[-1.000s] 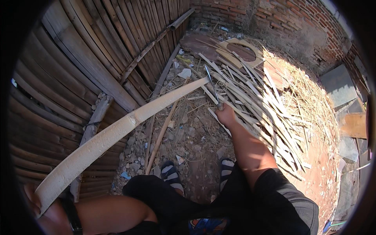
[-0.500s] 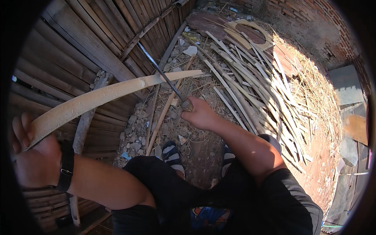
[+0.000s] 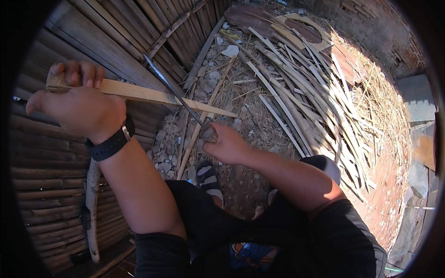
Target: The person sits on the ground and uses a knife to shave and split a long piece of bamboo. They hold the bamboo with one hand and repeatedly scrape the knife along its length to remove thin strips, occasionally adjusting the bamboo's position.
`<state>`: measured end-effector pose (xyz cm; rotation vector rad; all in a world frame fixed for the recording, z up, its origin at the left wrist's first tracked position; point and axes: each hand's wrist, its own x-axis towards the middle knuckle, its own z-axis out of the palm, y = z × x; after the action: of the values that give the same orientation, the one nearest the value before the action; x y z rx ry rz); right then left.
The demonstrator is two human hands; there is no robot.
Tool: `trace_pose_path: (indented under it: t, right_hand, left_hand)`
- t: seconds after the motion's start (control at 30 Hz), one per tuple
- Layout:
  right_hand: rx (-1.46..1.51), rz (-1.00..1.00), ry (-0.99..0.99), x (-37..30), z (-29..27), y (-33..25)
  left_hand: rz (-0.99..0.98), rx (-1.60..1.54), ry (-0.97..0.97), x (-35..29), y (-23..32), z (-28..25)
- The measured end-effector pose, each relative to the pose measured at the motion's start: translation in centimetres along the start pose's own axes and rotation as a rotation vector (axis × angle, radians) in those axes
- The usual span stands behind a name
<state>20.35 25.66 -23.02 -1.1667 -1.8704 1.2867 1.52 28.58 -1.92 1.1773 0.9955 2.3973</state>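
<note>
Left hand (image 3: 79, 109) fisted on bamboo slat (image 3: 153, 95), right hand (image 3: 227, 146) clenched on knife (image 3: 174, 90); gravel ground (image 3: 245, 116), bamboo wall (image 3: 106, 41) left, strip pile (image 3: 306, 92) far right.

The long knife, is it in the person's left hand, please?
No, the right hand grips the long knife; the left hand holds a bamboo strip.

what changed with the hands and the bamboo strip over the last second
The right hand left the pile of strips, took hold of a long knife and brought it against the bamboo strip. The left hand raised its end of that strip. The pile and the bamboo wall lie as before.
</note>
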Motion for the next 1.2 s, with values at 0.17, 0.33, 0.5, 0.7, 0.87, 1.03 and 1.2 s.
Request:
trace_pose_path:
  t: [0.17, 0.33, 0.5, 0.7, 0.87, 1.03, 1.2]
  right_hand:
    - [0.14, 0.389, -0.082, 0.9, 0.0, 1.8]
    - [0.127, 0.051, -0.028, 0.6, 0.6, -4.2]
    - [0.32, 0.222, -0.055, -0.8, 1.0, -5.7]
    - [0.294, 0.121, -0.082, -1.7, -1.2, -8.1]
    - [0.209, -0.025, -0.042, -1.9, -0.4, -6.0]
    - [0.113, 0.114, -0.095, -2.3, -1.3, -7.8]
    - [0.036, -0.027, 0.038, -2.1, -0.8, -7.0]
  left_hand:
    - [0.037, -0.035, 0.032, -0.3, 0.0, 0.4]
    - [0.046, -0.074, -0.018, 0.6, -0.7, -0.6]
    - [0.059, -0.054, 0.043, 0.1, -0.4, 0.3]
    - [0.149, -0.013, 0.035, -0.7, -0.5, 0.6]
    - [0.178, -0.039, 0.002, -1.2, -0.6, 1.2]
    - [0.114, -0.057, 0.06, -0.5, -0.9, 0.2]
    - [0.138, -0.056, -0.032, -1.1, -0.5, 0.7]
